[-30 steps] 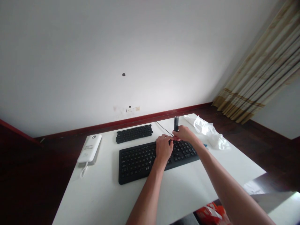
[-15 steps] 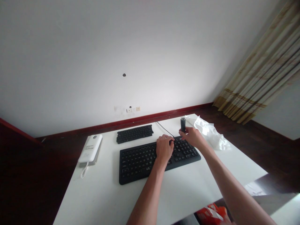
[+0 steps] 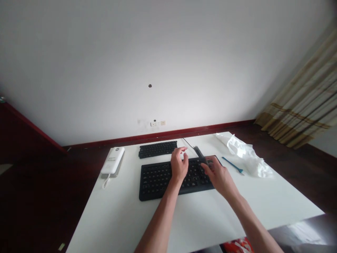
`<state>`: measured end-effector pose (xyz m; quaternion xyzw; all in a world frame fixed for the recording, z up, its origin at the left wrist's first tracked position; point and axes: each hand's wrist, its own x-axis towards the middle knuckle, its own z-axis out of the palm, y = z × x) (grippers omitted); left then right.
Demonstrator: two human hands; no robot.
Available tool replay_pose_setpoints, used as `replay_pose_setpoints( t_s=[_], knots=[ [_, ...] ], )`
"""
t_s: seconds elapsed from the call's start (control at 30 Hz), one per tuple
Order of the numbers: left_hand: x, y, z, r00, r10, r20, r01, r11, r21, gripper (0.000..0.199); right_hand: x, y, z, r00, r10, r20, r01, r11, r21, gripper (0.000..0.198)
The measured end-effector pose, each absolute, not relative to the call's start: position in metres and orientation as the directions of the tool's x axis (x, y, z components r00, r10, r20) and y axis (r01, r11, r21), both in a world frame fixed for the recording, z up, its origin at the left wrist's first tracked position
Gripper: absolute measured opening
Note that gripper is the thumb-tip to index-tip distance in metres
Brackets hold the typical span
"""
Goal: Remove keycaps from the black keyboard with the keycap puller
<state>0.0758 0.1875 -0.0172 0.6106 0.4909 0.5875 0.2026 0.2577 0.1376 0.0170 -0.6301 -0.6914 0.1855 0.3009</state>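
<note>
From where I stand, the person's right hand (image 3: 218,174) is pinching a dark, stick-like tool (image 3: 200,154) between thumb and fingers; this tool is tilted, and its far end points away from these fingers, toward the left and the wall (image 3: 200,88). Below this hand lies the black keyboard (image 3: 155,179), which extends to the left past the fingers of both hands. The left hand (image 3: 179,165) is over the middle of the keyboard, its fingers bent and its thumb apart from them; whether its lower side touches the keys, I cannot tell. Beyond the left fingers, and somewhat to their left, lies a flat black key panel (image 3: 158,149). To the right of the right fingers I see a blue, thin tool (image 3: 233,166), and farther to the right a crumpled white sheet (image 3: 244,154). Well to the left of the left fingers, a white device (image 3: 113,160) lies near the edge of the white table (image 3: 113,218)
</note>
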Motion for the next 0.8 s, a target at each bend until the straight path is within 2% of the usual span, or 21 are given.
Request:
replay_pose_setpoints(
  t_s=[0.13, 0.23, 0.37, 0.5, 0.63, 0.8],
  knots=[
    [0.017, 0.182, -0.016, -0.219, 0.867, 0.448, 0.369, -0.352, 0.860, 0.022, 0.222, 0.125, 0.003, -0.166, 0.944, 0.285, 0.819, 0.293, -0.494, 0.026],
    [-0.029, 0.181, -0.019, -0.309, 0.845, 0.436, 0.423, -0.289, 0.859, 0.021, 0.206, 0.123, -0.005, -0.281, 0.889, 0.361, 0.793, 0.427, -0.435, 0.016],
    [-0.066, 0.182, -0.020, -0.507, 0.758, 0.411, 0.471, -0.156, 0.868, 0.019, 0.210, 0.129, -0.006, -0.310, 0.872, 0.379, 0.744, 0.471, -0.474, 0.022],
    [-0.080, 0.182, -0.022, -0.604, 0.704, 0.375, 0.486, -0.048, 0.872, 0.019, 0.244, 0.151, 0.004, -0.279, 0.879, 0.387, 0.734, 0.455, -0.504, 0.019],
    [-0.092, 0.186, -0.025, -0.651, 0.697, 0.301, 0.393, -0.030, 0.919, 0.020, 0.276, 0.179, 0.010, -0.329, 0.885, 0.330, 0.727, 0.461, -0.509, 0.026],
    [-0.115, 0.196, -0.032, -0.759, 0.604, 0.243, 0.277, -0.038, 0.960, 0.026, 0.281, 0.198, 0.008, -0.415, 0.870, 0.268, 0.701, 0.493, -0.516, 0.034]
  ],
)
